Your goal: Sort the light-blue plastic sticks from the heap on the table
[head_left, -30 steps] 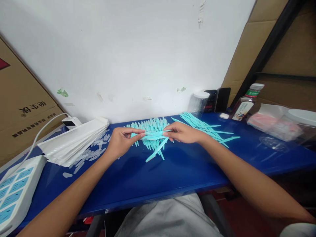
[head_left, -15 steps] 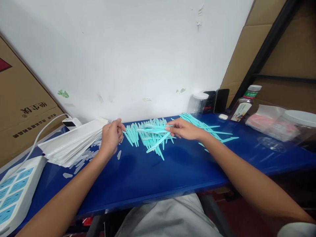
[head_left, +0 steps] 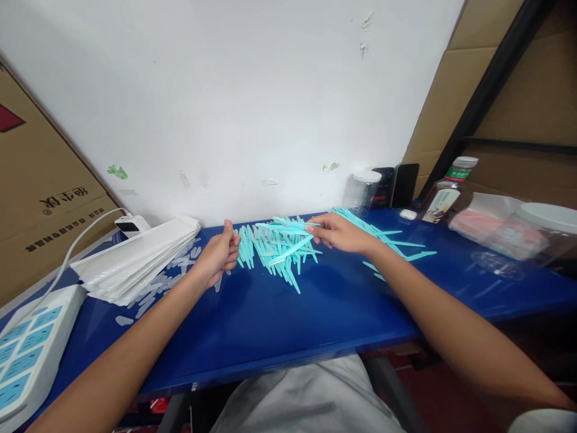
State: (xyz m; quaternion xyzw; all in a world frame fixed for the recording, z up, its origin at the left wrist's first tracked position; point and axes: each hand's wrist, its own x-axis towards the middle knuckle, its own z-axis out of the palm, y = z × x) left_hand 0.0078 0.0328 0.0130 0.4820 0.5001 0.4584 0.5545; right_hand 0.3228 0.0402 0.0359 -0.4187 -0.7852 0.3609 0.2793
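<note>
Right hand [head_left: 333, 231] pinched several teal sticks [head_left: 291, 227] by one end above the pile [head_left: 261, 246], presumably leaving the other ends free. Left hand [head_left: 220, 251], left of pile: fingers curled, nothing visible within. Clear slips [head_left: 158, 286] lay farther left, perhaps for easy reach.

1. Bright, even light fills the wall [head_left: 252, 108] across the upper middle; its source is out of view.
2. The cardboard [head_left: 532, 84] at upper right is dimmer, and the floor [head_left: 401, 391] at lower right sinks into near darkness.
3. The table [head_left: 279, 337] has a faint sheen, with soft dark patches below the sticks [head_left: 288, 258] at centre.
4. Wide-angle distortion stretches the power strip [head_left: 67, 313] at lower left.
5. The jar [head_left: 552, 218] at the right edge looks smeared.
</note>
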